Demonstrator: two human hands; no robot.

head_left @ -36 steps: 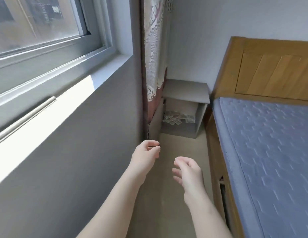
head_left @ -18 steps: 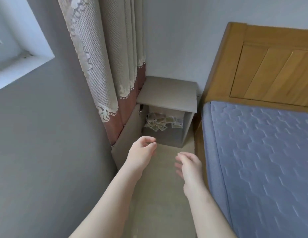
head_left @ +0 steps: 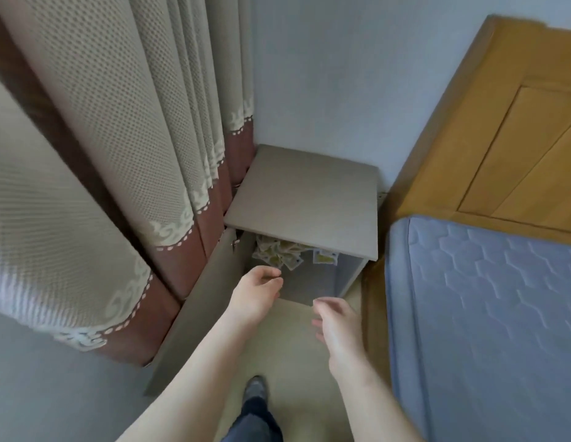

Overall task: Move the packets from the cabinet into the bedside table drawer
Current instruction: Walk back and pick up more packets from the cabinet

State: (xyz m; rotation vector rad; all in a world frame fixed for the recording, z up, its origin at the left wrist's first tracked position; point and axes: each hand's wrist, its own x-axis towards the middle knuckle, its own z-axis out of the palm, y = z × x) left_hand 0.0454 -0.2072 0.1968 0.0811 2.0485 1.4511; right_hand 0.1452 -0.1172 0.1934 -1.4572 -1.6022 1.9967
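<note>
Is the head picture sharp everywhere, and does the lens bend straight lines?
Head view: the curtain at the left edge is smeared by blur; the packets lie in shade under the cabinet top; the mattress edge bows, a wide-angle effect; the left hand and right hand look fairly sharp.

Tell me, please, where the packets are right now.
In the head view, the packets lie heaped inside the open cabinet, under its top, just beyond the left hand, between the curtain and the bed.

One wide-angle view, worn on the person's head, looks forward and steeply down into the far corner, near the grey flat-topped bedside cabinet, with beige dotted curtain left and blue quilted mattress right
</note>
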